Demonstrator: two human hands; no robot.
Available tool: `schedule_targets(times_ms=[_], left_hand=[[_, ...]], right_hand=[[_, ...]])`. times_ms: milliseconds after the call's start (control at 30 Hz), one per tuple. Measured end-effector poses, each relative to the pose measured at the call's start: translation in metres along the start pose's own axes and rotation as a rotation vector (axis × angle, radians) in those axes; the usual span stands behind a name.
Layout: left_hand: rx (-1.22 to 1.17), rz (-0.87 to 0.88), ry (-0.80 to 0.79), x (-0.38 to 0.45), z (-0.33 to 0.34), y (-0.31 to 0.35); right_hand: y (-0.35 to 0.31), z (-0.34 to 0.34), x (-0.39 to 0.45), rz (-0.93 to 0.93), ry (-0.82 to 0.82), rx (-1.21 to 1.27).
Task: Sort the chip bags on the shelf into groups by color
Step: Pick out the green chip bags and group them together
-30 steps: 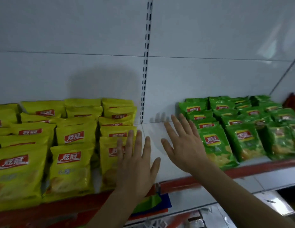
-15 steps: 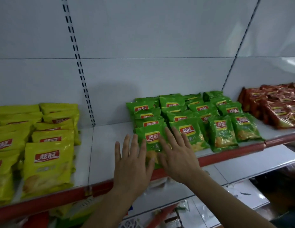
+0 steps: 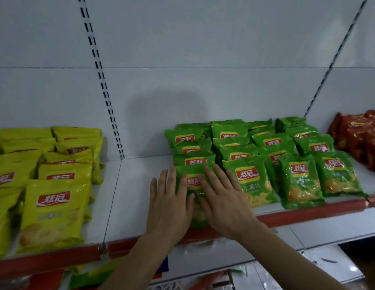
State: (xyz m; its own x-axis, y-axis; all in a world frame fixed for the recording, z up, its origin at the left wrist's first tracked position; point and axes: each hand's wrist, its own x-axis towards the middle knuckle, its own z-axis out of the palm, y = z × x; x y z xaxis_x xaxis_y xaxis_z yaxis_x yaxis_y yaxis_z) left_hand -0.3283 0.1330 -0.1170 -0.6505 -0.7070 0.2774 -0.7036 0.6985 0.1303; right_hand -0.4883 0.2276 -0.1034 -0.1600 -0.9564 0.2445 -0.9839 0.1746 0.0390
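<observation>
Three colour groups lie on the white shelf [image 3: 132,195]. Yellow chip bags [image 3: 54,208] fill the left end, green chip bags [image 3: 251,155] the middle, red chip bags [image 3: 358,141] the far right. My left hand [image 3: 170,208] and my right hand [image 3: 222,201] lie side by side, fingers straight, flat over the front-left green bag [image 3: 191,174] at the shelf's front edge. Both hands cover most of that bag; only its top and logo show between them.
A bare strip of shelf separates the yellow and green groups. The shelf has a red front lip [image 3: 308,212] and a white back panel with slotted uprights [image 3: 103,80]. A lower shelf [image 3: 329,231] and more packets show below.
The view has swung right, bringing green and red bags toward the centre. Both hands moved from the bare shelf gap onto the front-left green bag.
</observation>
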Motion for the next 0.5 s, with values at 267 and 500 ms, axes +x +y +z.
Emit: schedule_targets(times_ms=[267, 500], left_hand=[[-0.023, 0.051, 0.023, 0.016, 0.014, 0.008], [-0.029, 0.059, -0.002, 0.019, 0.014, 0.011]], right_hand=[[0.013, -0.016, 0.061, 0.023, -0.066, -0.091], [0.035, -0.012, 0.072, -0.113, -0.026, -0.026]])
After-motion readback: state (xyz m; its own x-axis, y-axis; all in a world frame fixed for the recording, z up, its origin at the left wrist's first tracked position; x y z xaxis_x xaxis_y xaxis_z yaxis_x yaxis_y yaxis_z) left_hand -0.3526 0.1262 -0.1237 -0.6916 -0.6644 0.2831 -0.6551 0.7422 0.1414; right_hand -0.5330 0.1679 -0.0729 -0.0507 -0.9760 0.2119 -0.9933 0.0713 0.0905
